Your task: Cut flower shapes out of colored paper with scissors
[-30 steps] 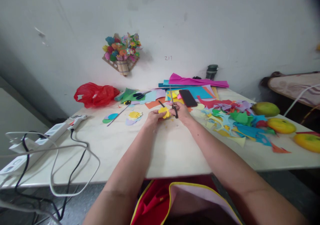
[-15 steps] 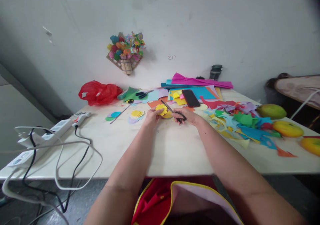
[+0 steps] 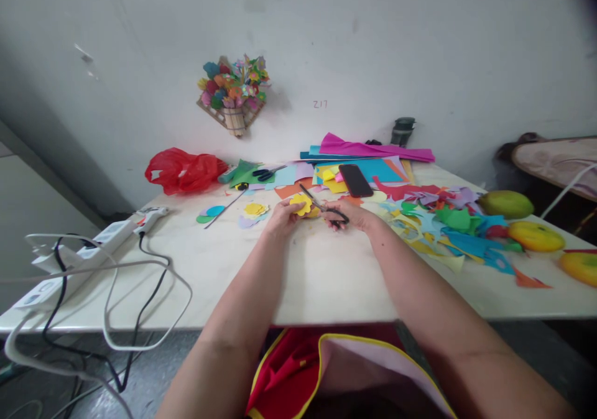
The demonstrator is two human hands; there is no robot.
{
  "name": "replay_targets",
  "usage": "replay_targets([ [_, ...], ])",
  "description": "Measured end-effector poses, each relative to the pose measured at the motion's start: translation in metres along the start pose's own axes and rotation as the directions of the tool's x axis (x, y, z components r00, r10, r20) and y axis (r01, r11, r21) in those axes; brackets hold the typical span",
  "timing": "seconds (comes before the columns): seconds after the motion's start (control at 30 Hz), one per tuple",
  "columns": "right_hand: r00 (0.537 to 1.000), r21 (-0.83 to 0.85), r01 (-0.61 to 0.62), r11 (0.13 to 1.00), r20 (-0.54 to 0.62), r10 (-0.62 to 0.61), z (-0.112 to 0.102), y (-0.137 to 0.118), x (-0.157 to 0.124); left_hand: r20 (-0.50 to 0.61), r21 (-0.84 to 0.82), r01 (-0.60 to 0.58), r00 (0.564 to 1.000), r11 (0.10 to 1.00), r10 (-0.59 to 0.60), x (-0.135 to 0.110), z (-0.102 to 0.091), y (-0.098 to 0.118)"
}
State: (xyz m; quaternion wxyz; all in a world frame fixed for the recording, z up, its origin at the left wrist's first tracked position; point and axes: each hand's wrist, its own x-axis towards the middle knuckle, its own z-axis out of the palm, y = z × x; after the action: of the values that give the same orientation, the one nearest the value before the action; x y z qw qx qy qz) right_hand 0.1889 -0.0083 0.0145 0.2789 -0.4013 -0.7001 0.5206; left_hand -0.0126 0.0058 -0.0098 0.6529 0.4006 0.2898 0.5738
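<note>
Over the middle of the table, my left hand (image 3: 284,216) pinches a yellow paper flower (image 3: 301,204) with a scalloped edge. My right hand (image 3: 351,214) is wrapped round the black handles of a pair of scissors (image 3: 336,214). The blades point up and left, right beside the flower's edge; whether they touch the paper I cannot tell. Left of my left hand lies a small stack of yellow paper flowers (image 3: 255,209), with pale lilac paper pieces (image 3: 249,222) under it. Farther left are blue and green paper circles (image 3: 215,211).
A phone (image 3: 355,180) lies on coloured paper sheets behind my hands. Paper scraps (image 3: 459,220) and mangoes (image 3: 536,237) cover the right side. A power strip (image 3: 88,260) with cables, a red plastic bag (image 3: 184,170) and second scissors (image 3: 268,173) are at left.
The view has shifted very slightly. My hands stay almost in place, with the flower and the scissors still held.
</note>
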Motion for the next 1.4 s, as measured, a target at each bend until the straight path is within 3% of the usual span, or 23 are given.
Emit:
replay_targets([
  [0.57,0.998,0.039,-0.047,0.998,-0.028,0.048,0.0001,0.0036,0.0026,0.015,-0.004,0.009,1.0,1.0,-0.009,0.0023,-0.0031,-0.003],
  [1.4,0.999,-0.034,-0.024,0.999,-0.033,0.023,-0.0006,0.0018,0.002,-0.029,-0.053,0.038,0.999,0.998,-0.04,-0.0012,0.0016,0.0017],
])
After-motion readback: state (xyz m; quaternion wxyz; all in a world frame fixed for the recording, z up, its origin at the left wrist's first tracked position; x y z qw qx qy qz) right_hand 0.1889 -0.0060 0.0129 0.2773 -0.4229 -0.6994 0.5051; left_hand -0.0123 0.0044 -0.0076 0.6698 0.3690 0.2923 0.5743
